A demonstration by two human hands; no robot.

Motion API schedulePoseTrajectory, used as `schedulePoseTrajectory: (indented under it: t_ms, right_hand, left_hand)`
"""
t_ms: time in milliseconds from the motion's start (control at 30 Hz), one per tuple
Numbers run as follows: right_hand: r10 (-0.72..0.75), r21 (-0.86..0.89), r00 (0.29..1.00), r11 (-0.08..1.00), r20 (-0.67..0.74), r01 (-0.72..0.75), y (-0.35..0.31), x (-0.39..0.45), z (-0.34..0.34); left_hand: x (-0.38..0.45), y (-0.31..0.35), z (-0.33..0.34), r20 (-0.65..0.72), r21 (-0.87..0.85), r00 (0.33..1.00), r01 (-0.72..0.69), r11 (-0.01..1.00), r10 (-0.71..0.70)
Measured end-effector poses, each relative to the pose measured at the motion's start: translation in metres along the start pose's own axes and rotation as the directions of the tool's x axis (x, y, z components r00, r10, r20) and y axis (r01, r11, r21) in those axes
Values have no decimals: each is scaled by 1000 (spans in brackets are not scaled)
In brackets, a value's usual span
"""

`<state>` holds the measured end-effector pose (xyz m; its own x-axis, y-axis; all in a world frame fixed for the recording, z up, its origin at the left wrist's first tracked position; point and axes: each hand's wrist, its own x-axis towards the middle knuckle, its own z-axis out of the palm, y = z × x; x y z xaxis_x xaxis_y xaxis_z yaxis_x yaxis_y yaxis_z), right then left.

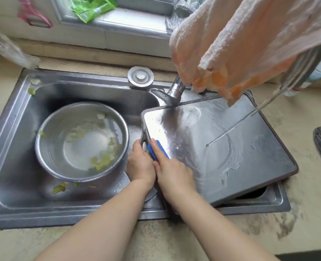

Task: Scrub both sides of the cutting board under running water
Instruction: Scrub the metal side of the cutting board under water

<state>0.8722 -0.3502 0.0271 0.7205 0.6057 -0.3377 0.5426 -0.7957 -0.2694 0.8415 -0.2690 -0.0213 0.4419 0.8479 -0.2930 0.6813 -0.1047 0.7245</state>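
Left hand (pixel 139 162) gripped cutting board (pixel 221 147) edge; right hand (pixel 172 173) held blue scrubber (pixel 158 149) against wet board over steel sink (pixel 14 185), beige countertop (pixel 306 213) around.

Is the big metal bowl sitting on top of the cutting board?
No, the bowl sits in the left sink basin, beside the board.

Steel bowl (pixel 81 142) in sink (pixel 10 166); peach towel (pixel 240 40) hanging above

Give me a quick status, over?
Left hand grips cutting board edge. Right hand presses blue scrubber on it. Water running. Towel overhead.
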Motion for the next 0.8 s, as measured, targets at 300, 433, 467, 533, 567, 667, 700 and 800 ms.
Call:
schedulePoseTrajectory:
  t_ms: [300, 433, 467, 533, 567, 667, 700, 800]
  right_hand:
    - [207, 65, 978, 977, -23, -205, 52, 8, -32]
    - [139, 87, 989, 987, -41, -135, 43, 10, -19]
    - [182, 124, 981, 977, -68, -172, 56, 13, -25]
    - [285, 179, 952, 948, -113, -263, 82, 13, -37]
    - [317, 194, 940, 937, -125, -290, 91, 12, -39]
    - [328, 168, 936, 937, -127, -305, 94, 11, -37]
    - [333, 152, 934, 937, -129, -314, 93, 13, -36]
    - [335, 115, 931, 940, -146, -321, 92, 15, -35]
  left_hand:
    - [-3, 5, -3, -65, 70, 989, -126, 990, 130]
    - [-7, 10, -7, -44, 291, 688, -685, 668, 724]
    - [-7, 9, -8, 16, 295, 594, -771, 564, 804]
    - [-3, 9, -13, 106, 291, 522, -830, 475, 846]
    - [-2, 10, -14, 139, 311, 522, -830, 464, 841]
    - [-2, 16, -13, 206, 417, 571, -786, 456, 795]
    - [-3, 17, -13, 215, 444, 580, -775, 450, 786]
    - [-3, 16, -13, 200, 429, 548, -794, 430, 812]
